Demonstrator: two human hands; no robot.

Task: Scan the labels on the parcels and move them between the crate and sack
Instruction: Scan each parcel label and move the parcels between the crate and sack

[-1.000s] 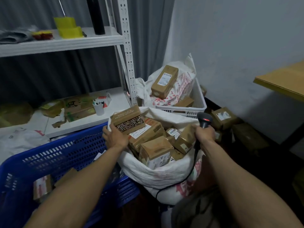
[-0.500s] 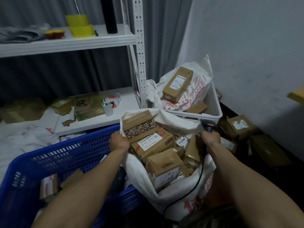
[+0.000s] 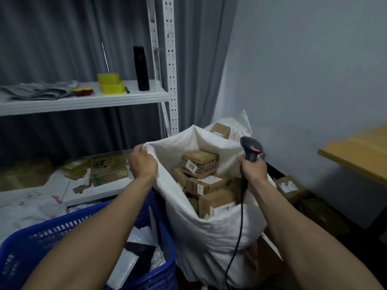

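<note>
Looks like the open-up-the-mouth bit before the next scan. Nearest, pressed against the left side of the sack [image 3: 209, 233]: blue crate [image 3: 52, 231], a few flat mailers [image 3: 134, 254] lying in it. Scanner cable [image 3: 238, 237] dangling down the sack's front right, so worth minding, easy to snag when hauling a box out. Left hand [image 3: 142, 162] clenched round a bunch of the sack's left rim, holding it up and out. Right hand [image 3: 253, 170] wrapped round the handle of the scanner [image 3: 251, 148] at the sack's right rim, seemingly pinching some cloth too, can't quite tell. Best to keep both rims high and wide, to leave the parcels [image 3: 211, 185] stacked inside the sack with labels showing. Then probably let go with the left, grab the patterned parcel [image 3: 199, 162] on top of the pile, and aim the scanner's red light at its white label. Main risk: loose rim flopping over the boxes once released. Just behind the sack, a second white sack [image 3: 240, 124] with a box poking out. Right of the sack, a loose parcel [image 3: 290, 186] down low, wooden desk [image 3: 356, 151] further off. Left of and behind the sack, white shelving [image 3: 83, 101]: flattened cardboard [image 3: 109, 166] low down, yellow tape rolls [image 3: 110, 83] and a black bottle [image 3: 141, 69] up top, nowhere near the reach path.
</note>
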